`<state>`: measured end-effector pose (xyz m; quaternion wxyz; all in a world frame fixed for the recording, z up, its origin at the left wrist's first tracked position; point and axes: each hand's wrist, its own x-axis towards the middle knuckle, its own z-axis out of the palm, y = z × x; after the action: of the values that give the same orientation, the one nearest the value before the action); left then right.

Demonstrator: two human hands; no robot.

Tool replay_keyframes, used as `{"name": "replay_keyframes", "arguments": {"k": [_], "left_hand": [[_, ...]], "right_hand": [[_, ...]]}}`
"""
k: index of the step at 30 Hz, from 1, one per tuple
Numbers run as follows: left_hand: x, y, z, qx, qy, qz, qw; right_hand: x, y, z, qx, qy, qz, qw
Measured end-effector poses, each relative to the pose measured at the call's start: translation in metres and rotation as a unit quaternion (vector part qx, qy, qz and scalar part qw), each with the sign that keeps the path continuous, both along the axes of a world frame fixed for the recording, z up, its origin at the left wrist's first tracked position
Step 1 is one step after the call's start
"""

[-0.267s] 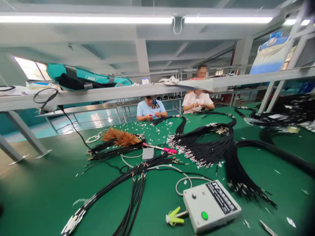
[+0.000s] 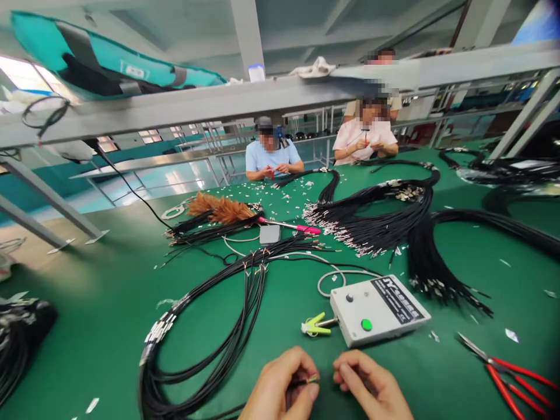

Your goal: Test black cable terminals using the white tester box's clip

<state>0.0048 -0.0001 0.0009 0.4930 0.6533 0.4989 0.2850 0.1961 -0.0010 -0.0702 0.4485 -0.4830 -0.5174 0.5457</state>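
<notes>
The view has tipped downward since the earlier frame, so the ceiling lights are gone and both of the person's hands have come into sight at the bottom edge, along with red-handled pliers (image 2: 510,370) at the lower right. The left hand (image 2: 280,388) is curled almost closed, thumb and fingers pinched on the end of a thin black wire (image 2: 301,382) whose small tip pokes out toward the other hand. The right hand (image 2: 371,388) sits just beside it, fingers bent loosely inward – whether it touches the wire or holds anything cannot be told. Both hover low over the green table (image 2: 100,326), close to the person's body.

Just beyond the hands stands a white control box (image 2: 380,310) with a green button, a yellow-green clip (image 2: 315,325) at its left side and a grey cable looping away behind it. A long loop of black wires (image 2: 210,344) lies to the left – further bundles of black wires (image 2: 376,224) spread across the middle and right. A feather duster (image 2: 223,211) with a pink handle lies farther back. Two people sit at the far side of the table, their hands busy in front of them, and a third stands behind them
</notes>
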Motion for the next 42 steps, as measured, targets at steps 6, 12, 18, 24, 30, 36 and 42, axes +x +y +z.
{"name": "replay_keyframes", "arguments": {"k": [6,12,18,24,30,36,42], "left_hand": [[-0.001,-0.002,-0.002,0.055,0.049,0.01,0.997],[0.003,-0.016,-0.004,0.015,0.023,0.042,0.999],[0.01,-0.025,-0.009,-0.069,-0.067,0.086,0.992],[0.009,-0.022,-0.013,-0.072,-0.088,0.087,0.99],[0.01,-0.021,-0.011,-0.081,-0.095,0.094,0.988],[0.01,-0.022,-0.014,-0.067,-0.09,0.091,0.99],[0.011,-0.023,-0.021,-0.051,-0.106,0.097,0.988]], "right_hand": [[-0.002,-0.003,0.018,0.014,-0.065,-0.009,0.998],[-0.003,-0.007,0.024,0.004,-0.071,-0.003,0.997],[-0.006,-0.01,0.038,-0.004,-0.024,0.007,1.0],[-0.011,-0.007,0.053,-0.005,-0.029,0.047,0.998],[-0.015,-0.007,0.052,0.007,-0.048,0.035,0.998],[-0.018,-0.011,0.048,0.149,-0.133,-0.005,0.98],[-0.008,-0.01,0.044,0.428,-0.323,0.021,0.844]]}}
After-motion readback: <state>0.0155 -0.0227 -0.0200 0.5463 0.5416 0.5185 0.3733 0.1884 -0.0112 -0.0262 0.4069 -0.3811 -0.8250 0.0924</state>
